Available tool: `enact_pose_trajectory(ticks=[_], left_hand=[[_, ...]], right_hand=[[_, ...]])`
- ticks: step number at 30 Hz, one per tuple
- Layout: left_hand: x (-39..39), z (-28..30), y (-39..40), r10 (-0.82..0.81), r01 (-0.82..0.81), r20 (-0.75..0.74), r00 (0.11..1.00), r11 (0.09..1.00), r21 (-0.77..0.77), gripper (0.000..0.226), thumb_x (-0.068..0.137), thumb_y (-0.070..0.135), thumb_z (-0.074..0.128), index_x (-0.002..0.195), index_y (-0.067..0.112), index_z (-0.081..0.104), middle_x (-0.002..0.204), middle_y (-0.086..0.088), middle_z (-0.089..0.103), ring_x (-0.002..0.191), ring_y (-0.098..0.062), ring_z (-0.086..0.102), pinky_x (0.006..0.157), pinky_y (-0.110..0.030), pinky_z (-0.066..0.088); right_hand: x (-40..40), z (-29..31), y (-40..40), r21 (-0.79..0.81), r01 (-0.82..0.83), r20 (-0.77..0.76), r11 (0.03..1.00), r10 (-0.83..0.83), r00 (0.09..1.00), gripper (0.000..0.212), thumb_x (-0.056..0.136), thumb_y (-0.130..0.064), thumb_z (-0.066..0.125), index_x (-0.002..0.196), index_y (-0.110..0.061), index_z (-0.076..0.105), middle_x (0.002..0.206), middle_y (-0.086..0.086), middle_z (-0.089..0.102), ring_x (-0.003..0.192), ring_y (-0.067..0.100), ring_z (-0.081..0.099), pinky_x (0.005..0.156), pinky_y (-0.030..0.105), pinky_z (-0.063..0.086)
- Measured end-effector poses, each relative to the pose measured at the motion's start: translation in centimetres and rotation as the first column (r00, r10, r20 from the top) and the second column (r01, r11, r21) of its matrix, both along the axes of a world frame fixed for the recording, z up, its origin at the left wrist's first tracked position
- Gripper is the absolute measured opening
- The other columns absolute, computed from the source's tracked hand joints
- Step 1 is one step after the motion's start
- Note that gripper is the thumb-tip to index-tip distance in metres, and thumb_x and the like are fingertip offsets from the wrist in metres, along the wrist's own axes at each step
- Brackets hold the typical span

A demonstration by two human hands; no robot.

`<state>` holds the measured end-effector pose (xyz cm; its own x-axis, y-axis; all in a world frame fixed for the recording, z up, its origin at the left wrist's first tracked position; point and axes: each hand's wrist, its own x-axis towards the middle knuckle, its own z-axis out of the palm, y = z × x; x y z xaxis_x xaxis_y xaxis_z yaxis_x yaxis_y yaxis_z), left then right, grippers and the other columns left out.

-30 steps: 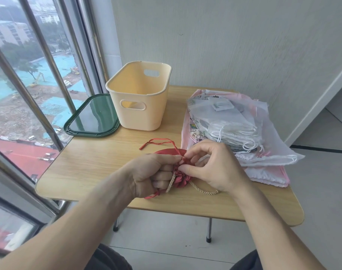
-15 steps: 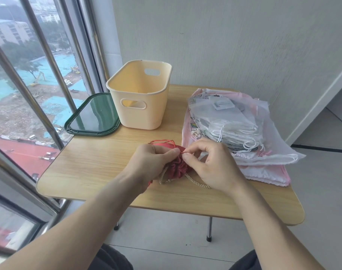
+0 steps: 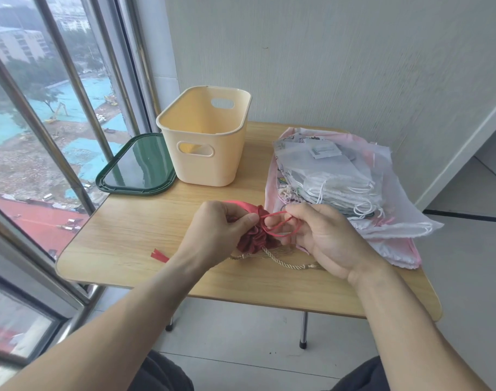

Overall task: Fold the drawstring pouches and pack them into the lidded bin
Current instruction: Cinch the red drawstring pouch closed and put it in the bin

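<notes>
Two hands at work over the tabletop [image 3: 133, 238], near its front edge. Cream bin [image 3: 204, 136] stands open at the back, nothing visible inside; green lid [image 3: 136, 165] lies flat beside it. Stack of pale pouches [image 3: 331, 176] waits at the right, untouched. Red pouch [image 3: 256, 235], a moment ago loose between the fingers, now bunched tight. Left hand [image 3: 221, 230] grips the gathered neck; right hand [image 3: 323, 238] pinches the red cord [image 3: 277, 221] and has drawn it out sideways. Judgement: mouth cinched, folding next; packing not begun.
</notes>
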<state>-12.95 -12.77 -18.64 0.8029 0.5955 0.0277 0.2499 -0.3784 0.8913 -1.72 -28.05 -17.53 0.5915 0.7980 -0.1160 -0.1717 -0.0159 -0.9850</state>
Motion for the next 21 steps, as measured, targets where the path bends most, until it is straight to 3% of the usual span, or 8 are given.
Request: enact_pose_trajectory(ticks=[3,5,9,12,15,17,21], left_hand=[[0.0,-0.1,0.1,-0.015,0.016,-0.026,1.000,0.999,0.030,0.023,0.091,0.026,0.071,0.070,0.016,0.072,0.050,0.007,0.056,0.043,-0.003,0.041,0.046,-0.016,0.034],[0.0,-0.1,0.2,-0.015,0.016,-0.028,1.000,0.999,0.039,0.023,0.091,0.026,0.071,0.070,0.014,0.072,0.049,0.010,0.055,0.042,-0.003,0.041,0.045,-0.016,0.034],[-0.1,-0.2,0.7,-0.006,0.008,-0.023,1.000,0.996,0.087,0.021,0.090,0.027,0.071,0.072,0.018,0.074,0.058,0.004,0.065,0.048,-0.007,0.049,0.051,-0.023,0.041],[-0.3,-0.1,1.0,0.010,-0.003,-0.045,0.999,0.989,0.150,0.019,0.090,0.026,0.071,0.073,0.018,0.074,0.058,0.004,0.066,0.048,-0.008,0.051,0.053,-0.025,0.043],[-0.5,0.0,1.5,0.026,-0.012,-0.066,0.997,0.979,0.205,0.019,0.090,0.027,0.071,0.074,0.016,0.075,0.061,-0.001,0.068,0.051,-0.013,0.054,0.056,-0.030,0.045],[-0.8,0.1,1.9,0.023,-0.002,-0.087,0.996,0.972,0.236,0.018,0.089,0.028,0.072,0.075,0.018,0.076,0.064,-0.002,0.070,0.054,-0.016,0.057,0.057,-0.031,0.047],[-1.1,0.3,2.3,0.005,0.036,-0.141,0.990,0.957,0.288,0.013,0.087,0.030,0.073,0.078,0.022,0.077,0.066,0.008,0.068,0.055,-0.007,0.056,0.056,-0.026,0.044]], right_hand=[[0.0,0.4,-0.3,0.025,-0.011,-0.092,1.000,0.013,0.996,0.018,0.081,-0.021,0.064,0.074,-0.005,0.070,0.089,0.014,0.076,0.078,0.025,0.074,0.073,0.033,0.056],[0.0,0.6,-0.5,-0.002,-0.028,-0.169,1.000,0.027,0.985,0.015,0.076,-0.021,0.065,0.070,-0.008,0.071,0.085,0.014,0.075,0.069,0.022,0.072,0.061,0.028,0.056],[-0.1,1.4,-0.8,-0.049,-0.111,-0.322,0.993,0.089,0.943,0.007,0.077,-0.016,0.062,0.076,-0.010,0.058,0.065,0.005,0.066,0.037,0.006,0.044,0.039,0.018,0.030],[0.4,1.3,-1.1,-0.064,-0.169,-0.327,0.984,0.139,0.935,0.012,0.077,-0.012,0.066,0.079,-0.016,0.056,0.045,-0.005,0.044,0.042,0.008,0.035,0.048,0.023,0.023],[1.1,1.5,-1.8,-0.087,-0.054,-0.196,0.995,0.036,0.980,0.015,0.076,-0.023,0.077,0.072,-0.013,0.066,0.040,-0.005,0.031,0.066,0.017,0.061,0.063,0.031,0.036],[1.6,1.9,-2.3,-0.045,0.080,-0.168,0.996,-0.087,0.982,0.018,0.077,-0.029,0.071,0.070,-0.013,0.068,0.040,-0.006,0.027,0.070,0.020,0.067,0.070,0.033,0.046],[2.2,2.5,-3.0,-0.041,0.337,-0.158,0.941,-0.339,0.927,0.033,0.092,-0.028,0.066,0.064,-0.014,0.057,0.041,-0.006,0.026,0.043,0.013,0.037,0.057,0.031,0.036]])
